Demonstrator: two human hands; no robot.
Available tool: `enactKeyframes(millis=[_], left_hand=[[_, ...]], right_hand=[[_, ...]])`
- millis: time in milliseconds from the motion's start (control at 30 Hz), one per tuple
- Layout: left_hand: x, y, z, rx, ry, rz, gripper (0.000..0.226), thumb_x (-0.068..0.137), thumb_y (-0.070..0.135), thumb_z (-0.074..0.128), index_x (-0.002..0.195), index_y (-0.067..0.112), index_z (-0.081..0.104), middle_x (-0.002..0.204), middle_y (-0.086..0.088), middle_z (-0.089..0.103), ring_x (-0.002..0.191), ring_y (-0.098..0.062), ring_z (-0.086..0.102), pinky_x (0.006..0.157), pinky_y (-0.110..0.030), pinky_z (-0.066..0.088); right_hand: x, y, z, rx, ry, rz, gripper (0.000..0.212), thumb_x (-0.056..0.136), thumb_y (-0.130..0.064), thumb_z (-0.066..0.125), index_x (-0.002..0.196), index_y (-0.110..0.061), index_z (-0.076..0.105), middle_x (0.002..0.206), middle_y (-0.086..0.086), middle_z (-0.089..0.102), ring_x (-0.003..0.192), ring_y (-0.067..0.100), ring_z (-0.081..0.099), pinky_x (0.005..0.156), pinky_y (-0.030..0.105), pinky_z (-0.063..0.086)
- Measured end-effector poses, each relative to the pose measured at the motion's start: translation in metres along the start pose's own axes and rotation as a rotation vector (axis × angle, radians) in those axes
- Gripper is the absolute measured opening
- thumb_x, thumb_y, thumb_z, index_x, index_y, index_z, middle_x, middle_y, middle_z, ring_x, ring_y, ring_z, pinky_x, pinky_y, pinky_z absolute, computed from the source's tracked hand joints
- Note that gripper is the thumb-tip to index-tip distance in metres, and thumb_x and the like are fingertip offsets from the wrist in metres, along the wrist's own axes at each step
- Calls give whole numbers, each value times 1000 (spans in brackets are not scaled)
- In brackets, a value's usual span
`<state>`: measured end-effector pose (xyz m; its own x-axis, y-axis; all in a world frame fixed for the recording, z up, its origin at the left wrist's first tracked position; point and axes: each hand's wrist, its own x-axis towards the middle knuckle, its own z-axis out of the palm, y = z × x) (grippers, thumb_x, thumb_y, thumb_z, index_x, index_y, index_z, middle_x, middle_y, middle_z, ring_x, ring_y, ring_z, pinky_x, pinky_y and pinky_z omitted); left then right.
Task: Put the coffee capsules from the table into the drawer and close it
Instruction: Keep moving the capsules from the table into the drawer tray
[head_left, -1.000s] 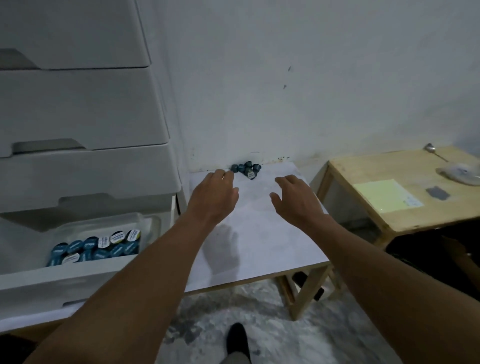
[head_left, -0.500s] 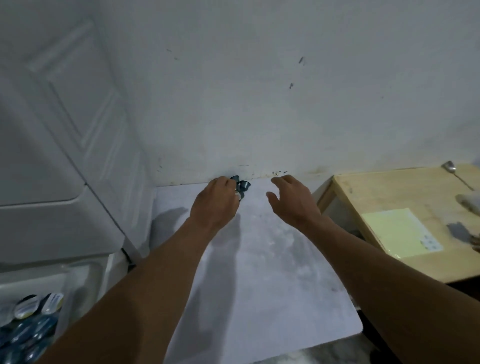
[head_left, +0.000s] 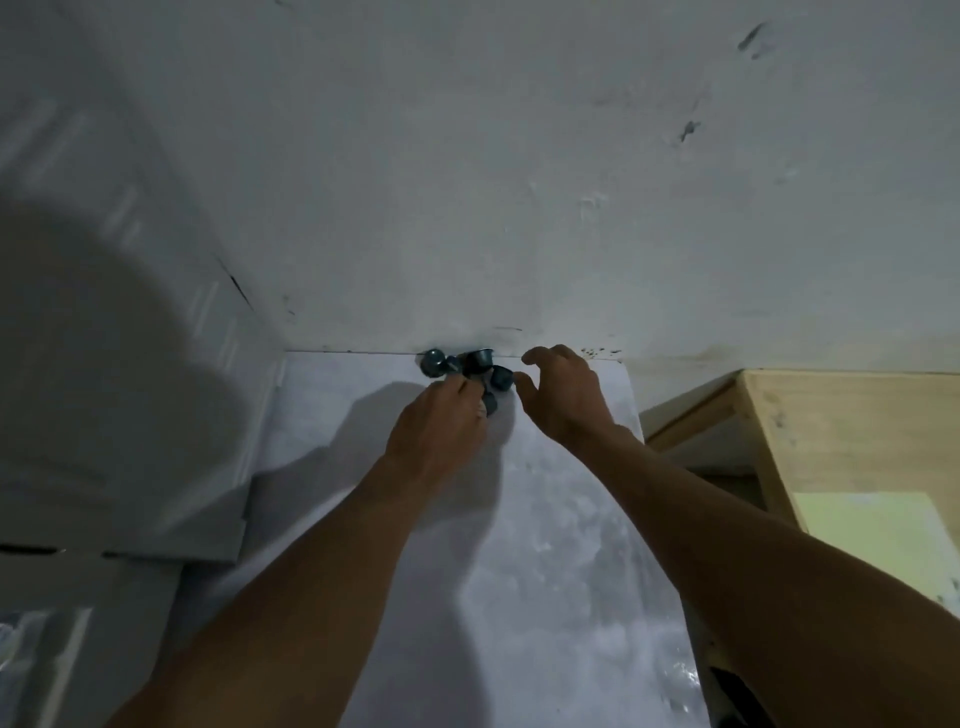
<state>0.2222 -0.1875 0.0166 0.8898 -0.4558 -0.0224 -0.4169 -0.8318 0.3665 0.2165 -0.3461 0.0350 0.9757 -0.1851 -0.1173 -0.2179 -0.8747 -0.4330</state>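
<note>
The left hand (head_left: 441, 423) covers the near side of the capsules (head_left: 475, 364); its grip I cannot tell. They lie by the wall (head_left: 519, 208) on the table (head_left: 545, 519), between the hands. The right hand (head_left: 563, 402), spread and empty, is just beside them.

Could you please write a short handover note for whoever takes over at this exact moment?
Left hand: fingers curled down onto the coffee capsules; whether it grips one is hidden.
Right hand: open, thumb and fingers spread just right of the cluster, holding nothing.
Capsules: bunched at the back edge of the white table, against the wall.
Drawer unit: left of the table, blurred; the drawer itself is not clearly visible.
Done: no capsule visibly lifted yet.
Left: gather the capsules, put them into the drawer, close it.
</note>
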Motion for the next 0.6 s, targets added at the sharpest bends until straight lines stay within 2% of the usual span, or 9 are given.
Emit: enactKeyframes(millis=[300,600], left_hand=[[22,-11,38,-33,-36,-92,37,87,22,59,123,14,54,119,-7,54,103,-27,58,80,-35,49],[29,-19,54,-82,-25,-104,44,86,27,60,127,14,52,117,-9,58,104,-27,57,85,-38,51]], right_hand=[[40,10,44,124,-84,96,34,91,-30,54,120,-11,58,115,17,56,101,37,56,86,37,44],[51,19,63,213,-104,111,22,87,-27,60,103,-12,64,101,16,61,97,30,53,72,26,34]])
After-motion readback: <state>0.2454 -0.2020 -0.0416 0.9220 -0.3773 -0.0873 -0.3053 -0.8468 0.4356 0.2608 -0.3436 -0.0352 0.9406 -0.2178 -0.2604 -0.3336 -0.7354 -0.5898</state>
